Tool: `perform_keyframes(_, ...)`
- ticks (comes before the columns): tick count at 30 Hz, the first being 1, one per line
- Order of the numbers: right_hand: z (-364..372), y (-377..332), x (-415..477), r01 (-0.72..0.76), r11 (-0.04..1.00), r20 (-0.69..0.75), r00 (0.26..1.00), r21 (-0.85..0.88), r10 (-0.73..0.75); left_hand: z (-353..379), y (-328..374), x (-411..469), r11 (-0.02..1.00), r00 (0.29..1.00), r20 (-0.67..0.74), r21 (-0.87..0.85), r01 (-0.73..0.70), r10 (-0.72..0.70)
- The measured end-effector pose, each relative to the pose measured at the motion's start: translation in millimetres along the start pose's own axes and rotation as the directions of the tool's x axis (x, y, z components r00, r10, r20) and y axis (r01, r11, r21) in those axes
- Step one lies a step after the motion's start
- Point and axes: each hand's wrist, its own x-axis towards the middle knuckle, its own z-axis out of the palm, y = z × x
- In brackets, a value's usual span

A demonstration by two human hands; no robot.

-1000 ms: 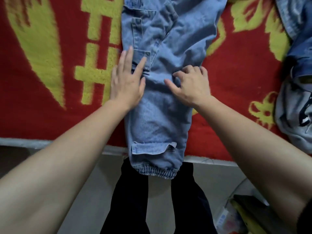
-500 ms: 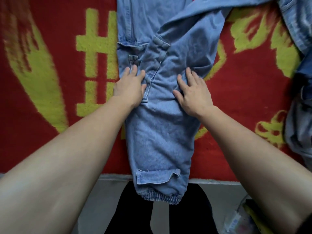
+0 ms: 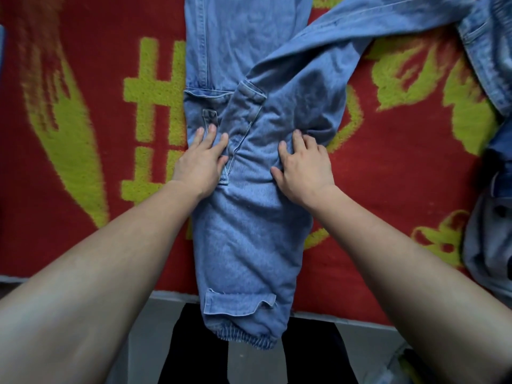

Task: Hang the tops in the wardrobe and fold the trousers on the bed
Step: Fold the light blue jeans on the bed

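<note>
Head view: light blue denim cargo trousers [image 3: 249, 245] lie lengthwise down the middle of a red blanket [image 3: 401, 176], 2 legs stacked. Their elastic cuff [image 3: 249, 338] hangs past the blanket's near edge. Both hands press on them mid-leg, gripping nothing. The left hand [image 3: 201, 164] lies flat, and the right hand [image 3: 304, 170] is spread, fingertips slightly bent. More denim [image 3: 493, 245] is heaped at the blanket's right edge. The trousers look thick, soft, fairly heavy and unlikely to slip. The cuff seems the best hold for folding.

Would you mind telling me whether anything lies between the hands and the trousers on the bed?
Nothing visible does: the left hand and the right hand both rest directly on the blue trousers, which lie on the red bed cover.
</note>
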Motion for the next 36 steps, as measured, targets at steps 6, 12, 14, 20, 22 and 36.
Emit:
perform_keyframes(6, -48, -9, 32, -0.124, 0.954, -0.135, 0.977, 0.273, 0.166, -3, 5, -4, 0.999, 0.998, -0.043, 0.014, -0.036, 0.036)
perform_keyframes(12, -96, -16, 108, -0.362, 0.376, 0.103, 0.823, 0.853, 0.558, -17, 2, -6, 0.97, 0.985, -0.161, -0.243, 0.015, -0.055)
perform_keyframes(14, -98, -19, 121, -0.395, 0.28, 0.181, 0.803, 0.875, 0.568, -25, 3, -3, 0.92, 0.97, -0.199, -0.387, 0.055, -0.142)
perform_keyframes(20, -103, -31, 118, -0.13, 0.381, -0.167, 0.739, 0.915, 0.653, -46, 11, 19, 0.687, 0.941, -0.063, -0.699, 0.196, -0.333)
perform_keyframes(22, -118, -47, 115, 0.07, 0.46, -0.382, 0.673, 0.885, 0.633, -52, 4, 15, 0.605, 0.934, -0.11, -0.786, 0.128, -0.34)
perform_keyframes(36, -66, -86, 118, 0.222, 0.927, -0.485, 0.873, 0.301, -0.052, -20, -57, 8, 0.603, 0.908, -0.124, -0.781, 0.159, -0.4)
